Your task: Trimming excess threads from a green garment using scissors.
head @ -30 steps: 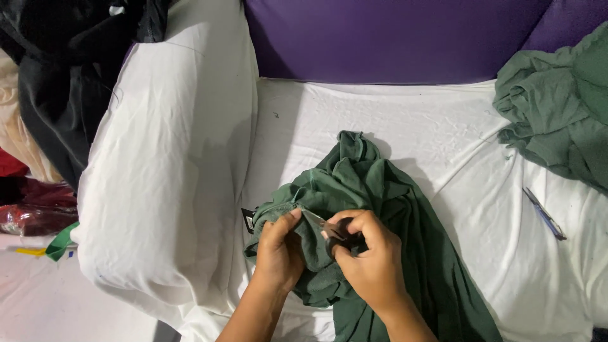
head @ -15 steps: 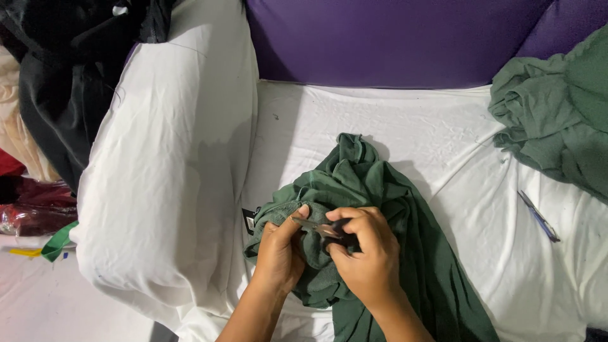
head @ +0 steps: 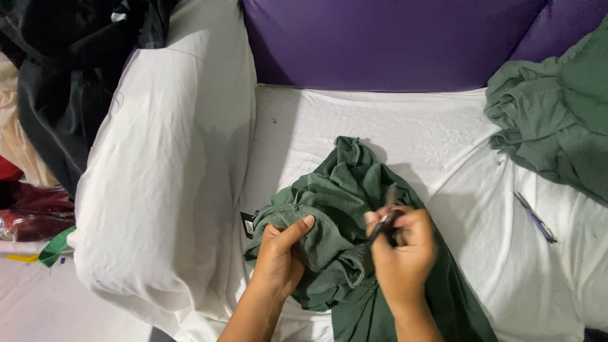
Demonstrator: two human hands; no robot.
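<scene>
Far left of the hands, I saw a dark garment (head: 63, 82) heaped at the top corner, red fabric (head: 28, 212) below it, and a green strip (head: 56, 247) at the edge of the white-covered armrest (head: 164, 190). Just left of the left hand, a small black tag (head: 248, 223) poked out from under the cloth. The left hand (head: 282, 253) was closed on the dark green garment (head: 342, 215), thumb on top, fingers tucked under, pinching a bunched fold. The garment lay crumpled on the white sheet (head: 443, 145) between and under both hands, trailing down past the right wrist. The right hand (head: 402, 244) was curled shut around a small dark tool (head: 384, 218), its tip pointing up, held just over the fabric; I couldn't tell what kind of tool it was. Right of that hand, a thin blue pen-like thing (head: 535, 217) lay on the sheet, well apart. Farther right and above, a second green garment (head: 557, 120) sat piled. Beyond the hands ran the purple backrest (head: 380, 38).
</scene>
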